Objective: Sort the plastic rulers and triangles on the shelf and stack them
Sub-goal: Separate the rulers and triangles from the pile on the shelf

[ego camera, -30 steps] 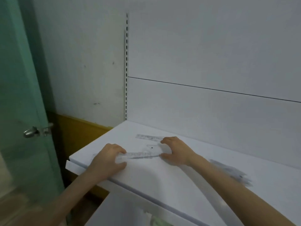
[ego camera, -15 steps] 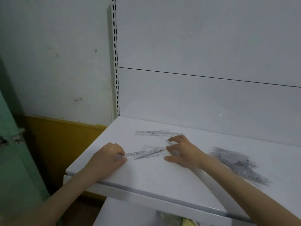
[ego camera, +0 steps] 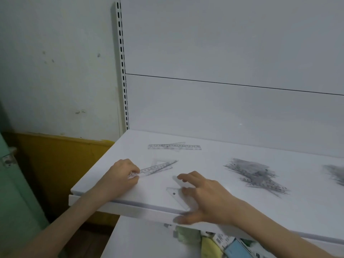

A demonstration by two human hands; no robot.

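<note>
Right hand [ego camera: 206, 200] has pulled back from the ruler's far end toward the shelf's front edge. Its fingers are now spread and fairly straight on a clear triangle [ego camera: 176, 197], thumb over the front lip. The triangle lies flat near the edge of the white shelf [ego camera: 307, 211]. Left hand [ego camera: 122, 176] pinches the near end of a clear ruler [ego camera: 158, 167], fingers curled; the ruler lies flat, with a faint triangle under it. Second ruler [ego camera: 175, 147] sits further back, apart from both hands. Blurry mixed pile [ego camera: 256, 175] is to the right, another pile [ego camera: 335, 174] at the frame edge. Coloured packets [ego camera: 210, 243] sit on the level below.
</note>
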